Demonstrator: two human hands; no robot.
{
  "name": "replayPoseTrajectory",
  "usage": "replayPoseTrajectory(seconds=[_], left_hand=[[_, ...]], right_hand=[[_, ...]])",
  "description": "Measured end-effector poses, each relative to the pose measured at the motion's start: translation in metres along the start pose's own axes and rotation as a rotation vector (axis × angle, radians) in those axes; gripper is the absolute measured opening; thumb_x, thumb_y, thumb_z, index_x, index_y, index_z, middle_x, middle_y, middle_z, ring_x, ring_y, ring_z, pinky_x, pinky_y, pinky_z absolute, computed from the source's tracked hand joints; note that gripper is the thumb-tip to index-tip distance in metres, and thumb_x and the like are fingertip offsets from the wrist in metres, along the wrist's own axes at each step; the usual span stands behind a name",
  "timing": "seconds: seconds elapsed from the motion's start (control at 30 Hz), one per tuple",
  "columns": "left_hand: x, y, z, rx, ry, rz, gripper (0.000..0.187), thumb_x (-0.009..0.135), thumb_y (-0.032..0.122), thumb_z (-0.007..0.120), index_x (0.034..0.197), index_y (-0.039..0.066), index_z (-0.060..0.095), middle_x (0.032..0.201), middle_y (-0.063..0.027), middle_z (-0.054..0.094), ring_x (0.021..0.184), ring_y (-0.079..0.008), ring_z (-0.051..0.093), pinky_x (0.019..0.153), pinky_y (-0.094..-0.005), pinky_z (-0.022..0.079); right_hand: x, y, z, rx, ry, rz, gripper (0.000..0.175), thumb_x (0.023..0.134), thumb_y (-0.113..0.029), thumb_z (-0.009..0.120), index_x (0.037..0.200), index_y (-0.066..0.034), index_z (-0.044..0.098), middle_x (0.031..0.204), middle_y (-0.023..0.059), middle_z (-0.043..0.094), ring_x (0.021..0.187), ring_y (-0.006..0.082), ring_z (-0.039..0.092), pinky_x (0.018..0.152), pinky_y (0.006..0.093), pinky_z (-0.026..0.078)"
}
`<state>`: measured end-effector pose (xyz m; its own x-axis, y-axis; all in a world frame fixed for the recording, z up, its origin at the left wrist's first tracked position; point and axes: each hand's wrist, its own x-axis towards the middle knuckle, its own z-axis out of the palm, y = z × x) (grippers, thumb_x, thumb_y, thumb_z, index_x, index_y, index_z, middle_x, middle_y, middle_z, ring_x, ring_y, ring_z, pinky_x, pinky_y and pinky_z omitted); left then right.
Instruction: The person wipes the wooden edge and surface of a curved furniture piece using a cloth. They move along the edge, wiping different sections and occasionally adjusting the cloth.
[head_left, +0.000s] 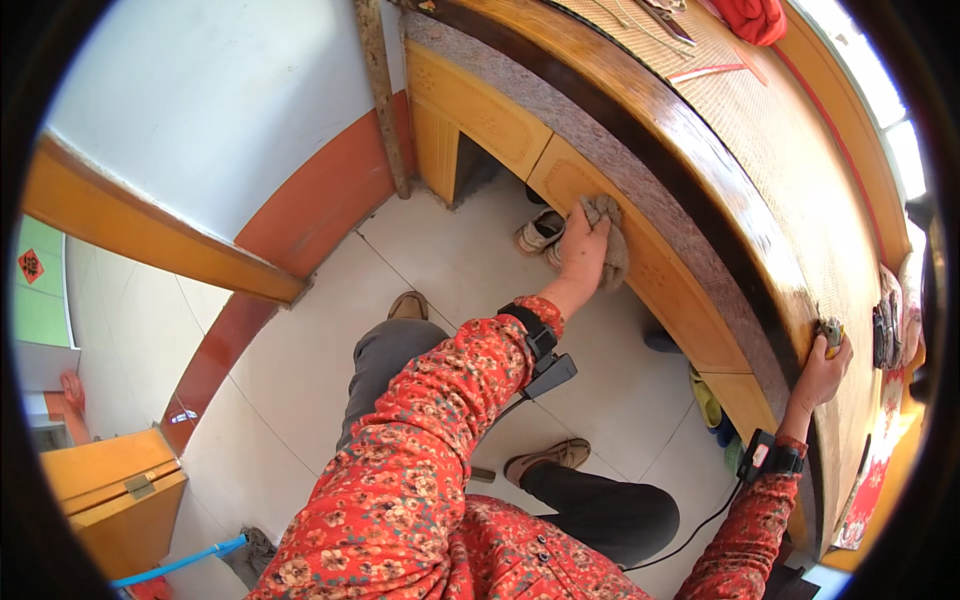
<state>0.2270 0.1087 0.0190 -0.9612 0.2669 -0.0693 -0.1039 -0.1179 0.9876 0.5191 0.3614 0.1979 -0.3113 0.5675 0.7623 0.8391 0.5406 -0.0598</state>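
Note:
My left hand (585, 244) presses a grey-brown rag (616, 255) against the yellow tiled front (652, 262) below a raised bed platform. At the right, my right hand (823, 371) holds a small metal hand tool (831, 330), partly yellow, perhaps pliers; its jaws and handles are partly hidden by the fingers. That hand is at the glossy wooden edge (712, 142) of the platform, beside the woven mat (780, 150). The rag's underside is hidden.
Beneath the platform are a sneaker (541, 229) and a yellow-green shoe (705, 397). A wooden pole (382, 97) leans at the wall corner. A mop with a blue handle (180, 562) lies lower left, near a hinged wooden door (127, 502). Red cloth (754, 19) lies on the platform.

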Motion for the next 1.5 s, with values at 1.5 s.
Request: replayPoseTrajectory(seconds=[1.5], left_hand=[[-0.003,-0.047,0.024,-0.370,0.067,-0.171,0.050,0.087,0.005,0.056,0.134,0.000,0.037,0.132,-0.0127,0.047,0.115,-0.0252,0.048,0.097,-0.0343,0.039]], right_hand=[[-0.007,-0.040,-0.022,-0.046,-0.010,0.069,0.030,0.076,-0.025,0.063,0.103,-0.0119,0.059,0.100,0.0052,0.059,0.090,0.0263,0.060,0.071,0.0418,0.052]])
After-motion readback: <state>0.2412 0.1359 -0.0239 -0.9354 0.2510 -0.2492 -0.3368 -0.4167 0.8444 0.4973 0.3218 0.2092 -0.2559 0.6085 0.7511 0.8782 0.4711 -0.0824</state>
